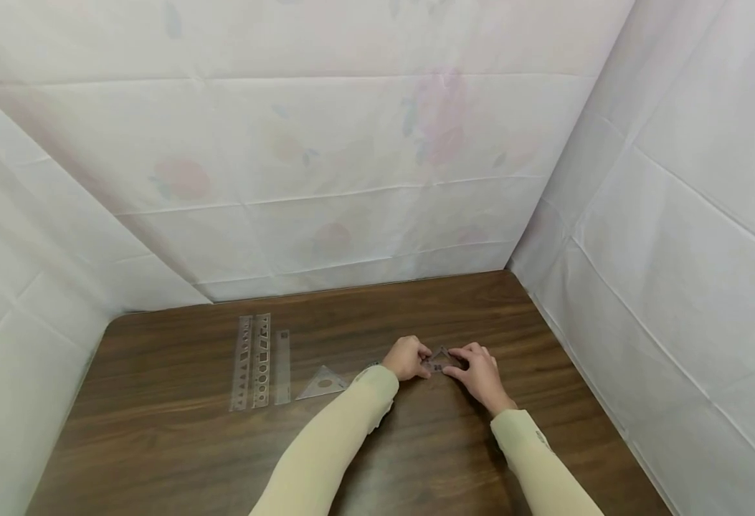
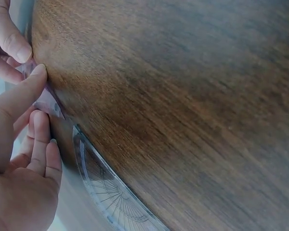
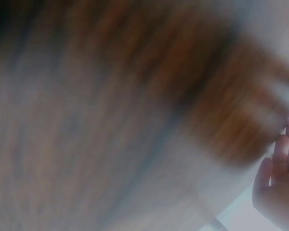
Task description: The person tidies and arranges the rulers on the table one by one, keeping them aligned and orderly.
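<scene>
A small clear set square [image 1: 438,360] with a triangular cut-out is held between my two hands over the right part of the table. My left hand [image 1: 406,358] pinches its left side with thumb and fingertips, while my right hand [image 1: 480,373] pinches the opposite side. Up close in the left wrist view, the set square [image 2: 49,103] shows a faint pinkish tint between the fingers. Beside my left hand lies a clear protractor [image 2: 115,197], mostly hidden by the left sleeve in the head view. The right wrist view is blurred and catches only part of the right hand [image 3: 282,187].
On the left of the wooden table [image 1: 158,444] lie two stencil rulers [image 1: 241,365] with cut-out shapes and a plain clear ruler [image 1: 283,369]. A larger clear set square [image 1: 323,383] lies by the left sleeve. White curtains [image 1: 351,158] enclose the table's back and sides.
</scene>
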Available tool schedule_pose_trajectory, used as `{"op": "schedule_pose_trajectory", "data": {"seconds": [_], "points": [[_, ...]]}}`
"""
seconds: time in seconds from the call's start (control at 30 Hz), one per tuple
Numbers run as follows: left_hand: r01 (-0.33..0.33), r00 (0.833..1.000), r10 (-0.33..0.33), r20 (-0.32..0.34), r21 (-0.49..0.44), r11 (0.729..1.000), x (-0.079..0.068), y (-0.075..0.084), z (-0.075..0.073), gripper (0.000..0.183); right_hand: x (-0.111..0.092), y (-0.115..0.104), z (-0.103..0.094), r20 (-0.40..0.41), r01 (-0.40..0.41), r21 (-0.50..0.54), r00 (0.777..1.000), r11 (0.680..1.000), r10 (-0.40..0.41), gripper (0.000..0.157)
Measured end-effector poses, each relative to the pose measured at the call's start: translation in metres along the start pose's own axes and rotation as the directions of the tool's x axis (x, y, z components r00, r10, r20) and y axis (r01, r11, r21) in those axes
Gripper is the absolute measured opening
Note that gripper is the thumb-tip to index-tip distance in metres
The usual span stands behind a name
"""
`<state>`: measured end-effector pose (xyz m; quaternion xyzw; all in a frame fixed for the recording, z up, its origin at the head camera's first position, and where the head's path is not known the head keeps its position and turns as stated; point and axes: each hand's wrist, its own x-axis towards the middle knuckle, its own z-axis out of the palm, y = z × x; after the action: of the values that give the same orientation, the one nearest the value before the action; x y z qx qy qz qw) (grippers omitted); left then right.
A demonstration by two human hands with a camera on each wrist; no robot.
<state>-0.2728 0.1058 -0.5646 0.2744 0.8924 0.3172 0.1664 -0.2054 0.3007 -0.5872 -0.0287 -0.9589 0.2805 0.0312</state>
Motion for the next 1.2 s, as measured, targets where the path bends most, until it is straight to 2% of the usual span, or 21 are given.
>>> {"op": "schedule_pose_trajectory", "data": {"seconds": [0.27,0.6,0.83,1.2], "points": [[-0.025,1.000,0.025,0.000,0.032,0.999,0.0011,-0.0016,-0.0002,0.044,-0.0006,0.0000,-0.0015,0.008,0.001,-0.003,1.000,1.000,-0.001,0.047],[-0.039,0.999,0.039,0.015,0.013,0.999,0.0030,-0.0055,0.0004,0.044,-0.0018,-0.0019,-0.0025,0.011,0.004,-0.004,1.000,1.000,-0.004,0.047],[-0.090,0.996,0.090,0.006,0.015,0.996,0.0003,-0.0060,-0.0019,0.042,-0.0025,-0.0005,-0.0025,0.007,0.007,-0.004,1.000,1.000,-0.007,0.047],[-0.039,0.998,0.042,0.045,-0.057,0.998,-0.0005,-0.0094,-0.0076,0.050,-0.0004,0.0020,-0.0010,0.026,0.005,0.005,1.000,1.000,-0.005,0.048]]}}
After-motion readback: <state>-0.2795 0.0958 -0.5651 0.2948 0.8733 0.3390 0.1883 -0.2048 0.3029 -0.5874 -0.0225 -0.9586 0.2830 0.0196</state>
